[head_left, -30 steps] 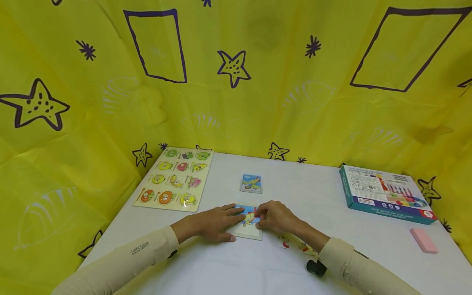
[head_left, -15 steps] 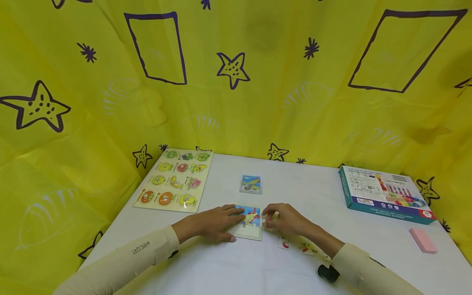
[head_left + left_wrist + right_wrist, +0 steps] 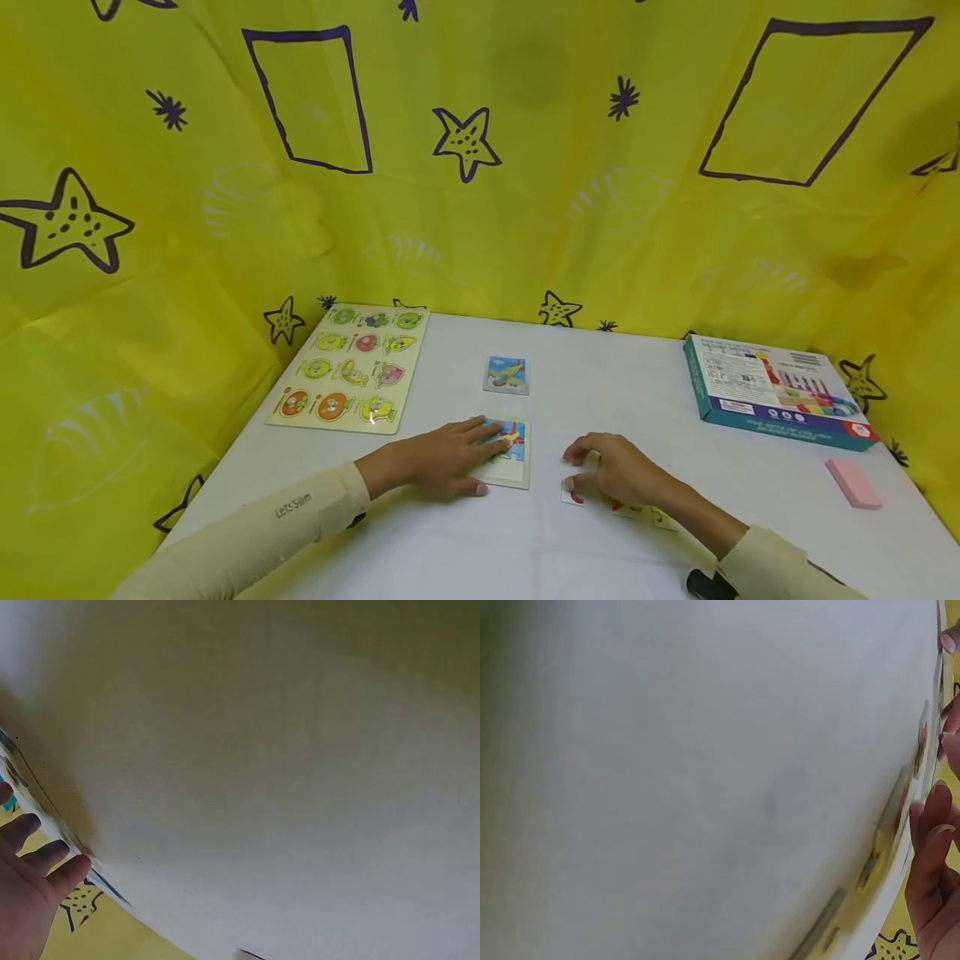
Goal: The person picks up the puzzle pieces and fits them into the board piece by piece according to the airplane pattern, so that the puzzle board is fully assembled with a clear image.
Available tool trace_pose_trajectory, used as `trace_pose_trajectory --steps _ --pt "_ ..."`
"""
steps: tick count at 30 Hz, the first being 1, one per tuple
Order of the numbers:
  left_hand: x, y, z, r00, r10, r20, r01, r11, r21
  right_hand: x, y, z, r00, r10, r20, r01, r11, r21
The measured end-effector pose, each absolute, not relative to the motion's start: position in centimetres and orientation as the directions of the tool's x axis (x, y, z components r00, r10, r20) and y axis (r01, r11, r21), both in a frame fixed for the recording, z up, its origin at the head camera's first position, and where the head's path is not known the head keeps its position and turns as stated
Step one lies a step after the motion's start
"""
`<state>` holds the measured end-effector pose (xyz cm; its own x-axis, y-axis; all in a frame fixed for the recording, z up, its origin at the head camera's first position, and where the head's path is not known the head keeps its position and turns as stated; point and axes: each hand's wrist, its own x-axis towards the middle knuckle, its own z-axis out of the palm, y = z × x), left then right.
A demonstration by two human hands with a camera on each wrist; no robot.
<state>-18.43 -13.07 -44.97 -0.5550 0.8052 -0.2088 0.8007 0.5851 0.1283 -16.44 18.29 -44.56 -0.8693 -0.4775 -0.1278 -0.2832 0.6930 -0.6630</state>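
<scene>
My left hand point(image 3: 450, 458) lies with spread fingers across the left side of a small puzzle board point(image 3: 510, 477). An aeroplane picture fills the board's upper part, while its lower part shows bare white. To the right, my right hand point(image 3: 618, 471) is over the table, thumb and index finger parted. Its thumb tip is right at a loose puzzle piece point(image 3: 572, 497) with a red mark. More pieces, including a yellow one point(image 3: 663, 520), lie under and beside that hand. In the right wrist view, the right hand point(image 3: 934, 877) is at the edge, near tilted-looking pieces point(image 3: 877, 859).
A small aeroplane picture card point(image 3: 506, 377) lies beyond the board. A fruit puzzle board point(image 3: 405, 392) is at the back left. On the right are a teal-edged box point(image 3: 780, 392) and a pink block point(image 3: 853, 483). A yellow curtain point(image 3: 525, 233) hangs behind the table.
My right hand has left the puzzle board and moved right and nearer to me, over the loose pieces, its fingers spreading apart. My left hand stays on the board.
</scene>
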Motion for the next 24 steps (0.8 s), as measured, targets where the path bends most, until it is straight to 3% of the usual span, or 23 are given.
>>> trace_pose_trajectory --steps 12,24 --pt "-18.4 -12.9 -44.8 -0.546 0.805 -0.232 0.808 0.579 0.105 -14.9 18.3 -44.7 -0.905 -0.386 -0.18 -0.191 0.745 -0.64" --pt "-18.3 -13.0 -44.9 -0.553 0.803 -0.224 0.803 0.585 0.116 -14.8 18.1 -44.8 -0.885 -0.441 -0.15 -0.257 0.731 -0.632"
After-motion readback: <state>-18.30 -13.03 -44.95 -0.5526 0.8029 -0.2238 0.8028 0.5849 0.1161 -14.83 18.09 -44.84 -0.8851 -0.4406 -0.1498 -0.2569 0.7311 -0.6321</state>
